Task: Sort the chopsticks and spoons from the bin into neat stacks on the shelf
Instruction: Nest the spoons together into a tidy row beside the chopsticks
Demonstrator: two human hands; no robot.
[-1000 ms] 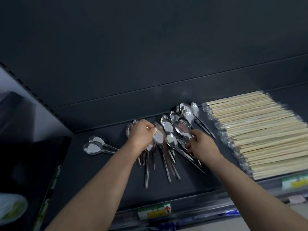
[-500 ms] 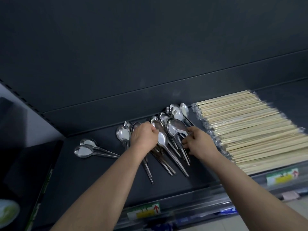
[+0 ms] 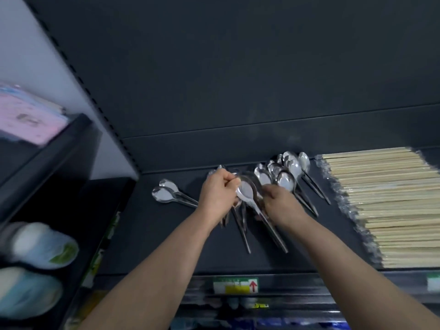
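Dark grey shelf [image 3: 166, 246] under me, a dark back panel rising behind it, a price label [image 3: 235, 285] with a red arrow on the front rail at six o'clock.

My left hand [image 3: 217, 194] is curled into a fist round the middle bunch of spoons [image 3: 246, 195]. Thumb and forefinger are pinched together by the bowl of the top one. The handles run out below my fist toward five o'clock and lie on the shelf.

My right hand [image 3: 282, 203] sits just beside it at three o'clock, back up, fingers bent down onto the necks of that same bunch. Their tips are hidden, so I cannot tell whether they pinch or only press.

At one o'clock from my hands a fan of spoons [image 3: 291, 172] lies bowls up and overlapping. At nine o'clock a pair of spoons [image 3: 166, 195] lies apart from the rest, one on the other. Far out at three o'clock the wrapped chopsticks [image 3: 385, 201] lie in a broad, flat, even stack.

On the next rack at nine o'clock there is a pink packet [image 3: 28, 115], with blurred round packs [image 3: 40, 246] below it.
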